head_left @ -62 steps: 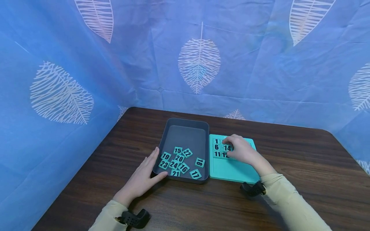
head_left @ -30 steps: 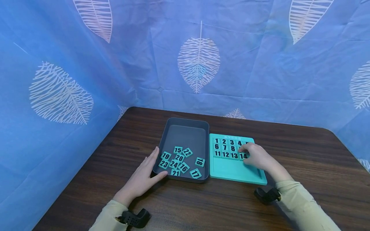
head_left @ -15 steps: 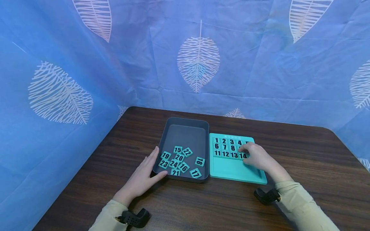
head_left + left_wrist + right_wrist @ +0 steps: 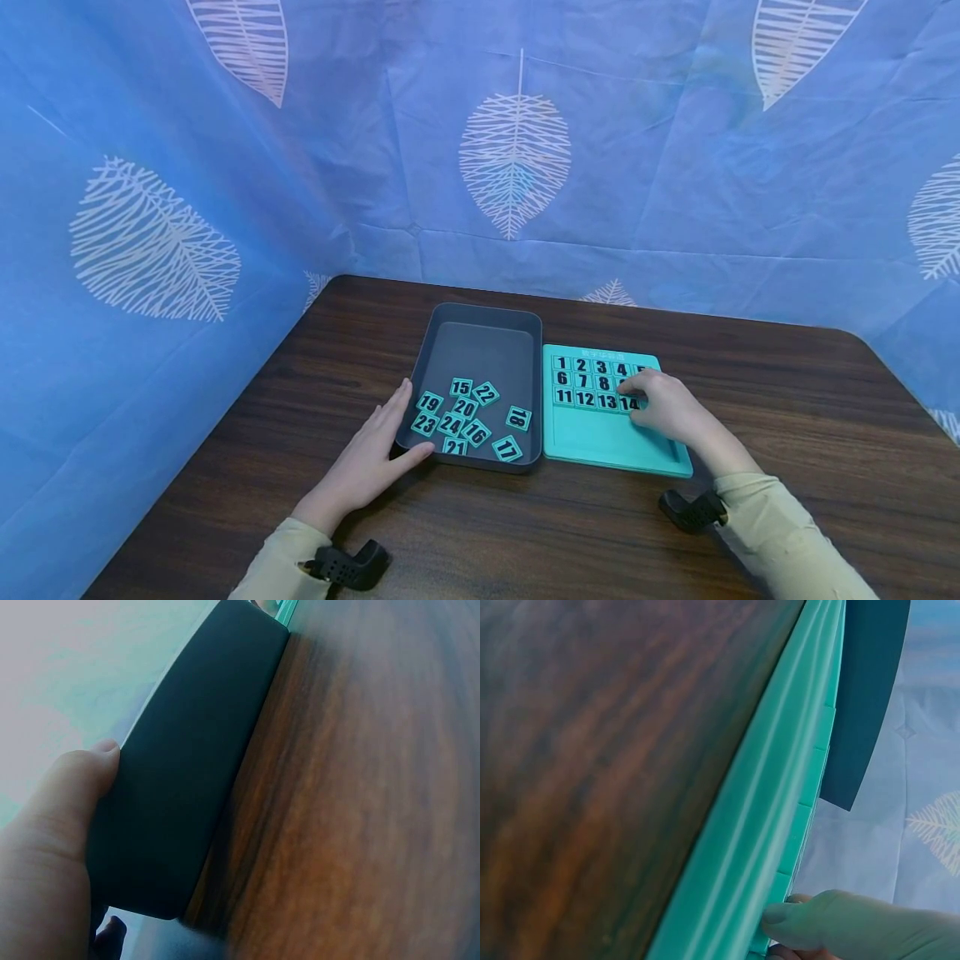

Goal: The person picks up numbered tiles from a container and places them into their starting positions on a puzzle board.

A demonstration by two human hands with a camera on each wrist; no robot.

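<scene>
Tile 14 between finger and thumb

Left hand spread against the left side and near corner of the grey tray, where I see loose numbered tiles. Farther out, right hand pinching tile 14 in the third row of the turquoise board, just beside the tray. Behind the counter: blue leaf-print cloth.

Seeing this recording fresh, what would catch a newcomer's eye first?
The blue cloth with white leaves fills the background. On the brown table below, a dark tray holds loose number tiles, the left hand at its near-left corner. To the tray's right, a turquoise board carries rows of numbered tiles, the right hand over its right side.
</scene>
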